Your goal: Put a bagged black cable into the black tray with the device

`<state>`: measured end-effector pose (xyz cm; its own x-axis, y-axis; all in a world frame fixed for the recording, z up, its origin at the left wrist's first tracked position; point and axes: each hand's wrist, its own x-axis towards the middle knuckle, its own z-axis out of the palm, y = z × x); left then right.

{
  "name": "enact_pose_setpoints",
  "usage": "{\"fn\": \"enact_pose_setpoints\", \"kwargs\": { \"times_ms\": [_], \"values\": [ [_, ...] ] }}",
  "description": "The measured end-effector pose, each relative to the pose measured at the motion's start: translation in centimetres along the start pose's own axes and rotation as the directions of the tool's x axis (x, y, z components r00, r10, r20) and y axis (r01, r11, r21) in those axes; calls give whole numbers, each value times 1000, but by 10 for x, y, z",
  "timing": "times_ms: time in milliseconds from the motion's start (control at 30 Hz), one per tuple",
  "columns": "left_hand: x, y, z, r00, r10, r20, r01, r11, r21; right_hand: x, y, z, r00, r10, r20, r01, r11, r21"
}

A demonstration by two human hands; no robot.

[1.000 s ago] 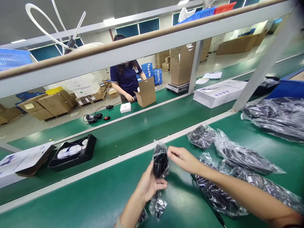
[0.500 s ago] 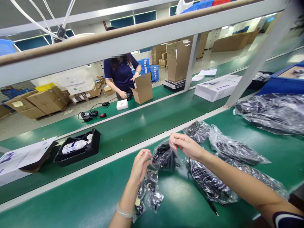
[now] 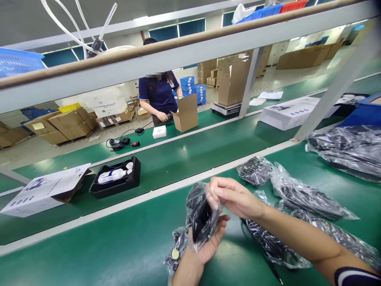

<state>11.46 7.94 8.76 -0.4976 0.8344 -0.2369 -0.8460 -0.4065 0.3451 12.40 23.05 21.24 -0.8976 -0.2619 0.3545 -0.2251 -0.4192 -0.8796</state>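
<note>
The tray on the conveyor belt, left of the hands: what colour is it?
Black, the tray holds a white device; seen clearly in the head view.

This is a factory packing line. A long green conveyor belt (image 3: 178, 159) crosses the middle of the frame between green tables, under a grey metal frame rail (image 3: 178, 55). At upper centre a co-worker in a dark uniform shirt (image 3: 159, 95) stands at an open cardboard box (image 3: 186, 113). Stacked cartons (image 3: 62, 125) on pallets fill the left background, blue crates (image 3: 192, 87) the centre, and bagged black cables (image 3: 300, 194) lie at lower right.
</note>
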Motion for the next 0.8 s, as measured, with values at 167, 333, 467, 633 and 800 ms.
{"fn": "enact_pose_setpoints", "kwargs": {
  "times_ms": [167,333,467,633,800],
  "values": [
    [0,31,0,878,361,-316,-352,932,85,-14,14,-27,978,145,-150,-154,987,-50],
    [0,52,4,715,679,-164,-515,671,534,-16,72,-46,836,528,-149,-517,849,107],
    [-6,59,8,716,698,-30,-431,475,767,-8,107,-42,802,579,-147,-557,814,165],
    [-35,85,-15,685,729,-9,-277,272,922,7,105,-51,848,476,-233,-479,877,47],
    [-70,93,-72,819,564,-104,214,-133,968,36,80,-77,906,306,-291,-390,872,-296]
  ]
}}
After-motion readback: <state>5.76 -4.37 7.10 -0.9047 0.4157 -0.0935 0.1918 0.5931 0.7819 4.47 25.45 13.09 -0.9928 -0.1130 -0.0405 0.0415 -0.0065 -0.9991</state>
